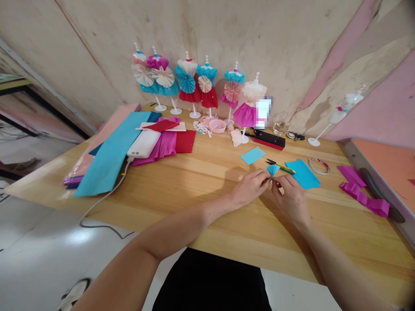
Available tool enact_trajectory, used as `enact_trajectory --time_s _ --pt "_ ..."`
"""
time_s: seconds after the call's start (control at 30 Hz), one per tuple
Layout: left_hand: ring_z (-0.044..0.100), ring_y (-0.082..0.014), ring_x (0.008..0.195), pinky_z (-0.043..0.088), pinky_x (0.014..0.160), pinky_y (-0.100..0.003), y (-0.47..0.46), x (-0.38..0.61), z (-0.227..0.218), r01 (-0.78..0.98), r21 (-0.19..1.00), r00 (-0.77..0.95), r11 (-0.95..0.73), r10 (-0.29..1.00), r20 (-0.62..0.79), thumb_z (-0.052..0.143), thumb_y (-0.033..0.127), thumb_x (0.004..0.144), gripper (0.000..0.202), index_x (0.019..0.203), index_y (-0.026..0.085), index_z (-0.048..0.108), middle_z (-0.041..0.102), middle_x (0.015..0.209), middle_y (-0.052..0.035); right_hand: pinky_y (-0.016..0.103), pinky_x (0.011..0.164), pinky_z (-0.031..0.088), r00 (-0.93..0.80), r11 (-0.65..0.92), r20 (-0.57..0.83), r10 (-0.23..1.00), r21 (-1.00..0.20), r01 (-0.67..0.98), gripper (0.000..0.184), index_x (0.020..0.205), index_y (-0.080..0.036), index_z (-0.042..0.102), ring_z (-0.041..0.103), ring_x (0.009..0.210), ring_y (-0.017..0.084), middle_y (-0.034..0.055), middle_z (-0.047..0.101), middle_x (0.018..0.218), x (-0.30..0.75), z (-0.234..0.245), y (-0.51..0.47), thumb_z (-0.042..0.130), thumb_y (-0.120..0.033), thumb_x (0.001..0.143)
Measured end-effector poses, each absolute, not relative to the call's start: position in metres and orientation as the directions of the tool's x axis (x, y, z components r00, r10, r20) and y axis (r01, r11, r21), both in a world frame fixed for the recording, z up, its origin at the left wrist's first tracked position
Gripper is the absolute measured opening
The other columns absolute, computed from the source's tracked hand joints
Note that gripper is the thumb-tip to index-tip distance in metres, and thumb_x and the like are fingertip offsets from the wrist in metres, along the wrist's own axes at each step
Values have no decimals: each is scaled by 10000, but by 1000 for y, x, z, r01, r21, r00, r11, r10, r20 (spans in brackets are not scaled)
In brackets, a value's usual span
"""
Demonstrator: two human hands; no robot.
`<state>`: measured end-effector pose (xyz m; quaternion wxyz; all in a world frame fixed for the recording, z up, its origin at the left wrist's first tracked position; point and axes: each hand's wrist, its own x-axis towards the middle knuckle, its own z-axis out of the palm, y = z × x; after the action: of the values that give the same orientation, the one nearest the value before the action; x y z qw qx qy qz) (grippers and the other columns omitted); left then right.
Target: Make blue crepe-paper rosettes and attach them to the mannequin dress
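While both forearms are extended over the wooden table (220, 166), a small pleated blue fan (273, 169) is held just above the surface, near its right-hand part, between the left hand (252, 188) and the right hand (292, 196); its pleats are spread at the top and gathered to a narrow base. The fingers of the left hand are bent and drawn together at the fan's left side; by the right hand the base is pinched between thumb and forefinger, although the exact contact of the fingertips is partly hidden and cannot be fully made out.

Just beyond the fan, yellow-handled snips (281, 167) are laid flat; a small light-blue sheet (253, 155) is placed farther to the left, and a larger blue piece (304, 174) to the right, with a roll of tape (319, 166) beside it; near the table's right edge, a magenta strip (365, 199) is seen lying in folds. Along the wall, six miniature mannequins (207, 86) in coloured dresses are lined up; at left, a white power bank (145, 144) is rested among coloured sheets.
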<state>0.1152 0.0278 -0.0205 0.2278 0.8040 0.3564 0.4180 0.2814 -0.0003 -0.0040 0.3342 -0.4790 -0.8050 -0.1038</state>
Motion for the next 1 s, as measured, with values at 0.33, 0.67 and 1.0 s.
enact_trajectory --time_s 0.33,0.67,1.0 --pt "579 -134 822 474 761 -261 26 113 -15 439 600 414 -669 743 525 438 243 948 149 961 171 567 607 962 -43 274 570 394 -151 435 574 805 -399 807 105 818 -195 592 496 609 124 13 569 754 279 0 -4 554 -247 902" --pt "587 -159 885 487 830 -295 28 114 -19 496 507 450 -705 708 544 420 218 951 178 927 166 588 595 936 -55 291 631 405 -238 481 568 788 -326 814 119 859 -202 613 528 667 144 27 574 793 277 -2 -3 520 -243 921" --pt "579 -142 844 492 788 -275 30 112 -15 437 553 450 -709 705 548 433 207 940 157 919 155 580 609 929 -49 271 574 393 -128 410 505 853 -497 765 118 799 -204 588 498 607 124 3 561 752 278 0 -2 547 -255 897"
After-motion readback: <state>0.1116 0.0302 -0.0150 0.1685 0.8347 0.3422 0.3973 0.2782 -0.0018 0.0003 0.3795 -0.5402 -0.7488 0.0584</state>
